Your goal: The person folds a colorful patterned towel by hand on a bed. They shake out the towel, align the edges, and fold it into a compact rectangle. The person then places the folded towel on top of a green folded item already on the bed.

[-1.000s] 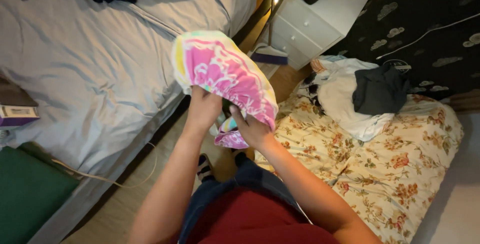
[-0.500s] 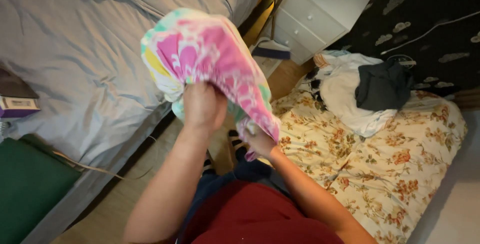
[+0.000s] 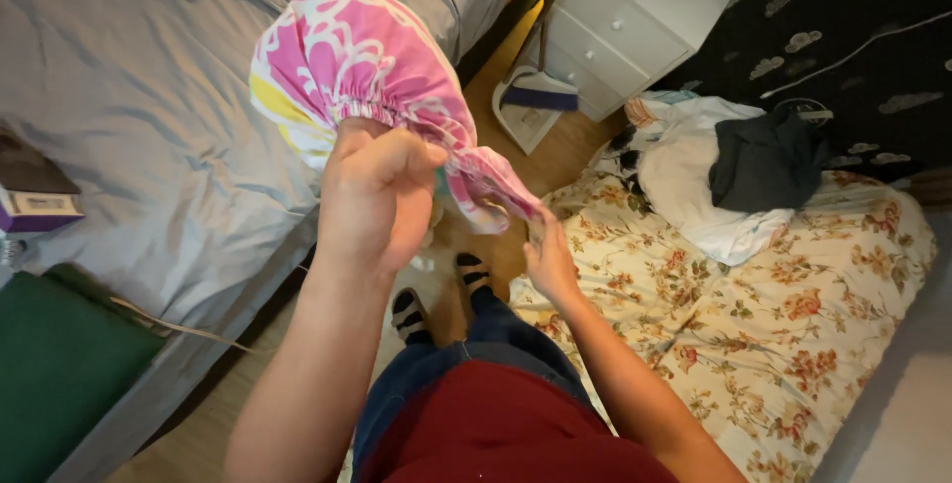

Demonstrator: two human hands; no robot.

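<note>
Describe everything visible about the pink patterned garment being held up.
The pink patterned garment looks like thin, soft cloth, bright pink with white swirls and a yellow patch at its left edge. A gathered, elasticated hem runs along its lower side. It is held in the air over the grey bed, bunched and puffed out. The left hand grips the gathered hem; the right hand pinches its trailing lower end.

I count two hands — left hand and right hand — on one pink patterned garment. One white drawer unit, two striped socks — one dustpan.
</note>
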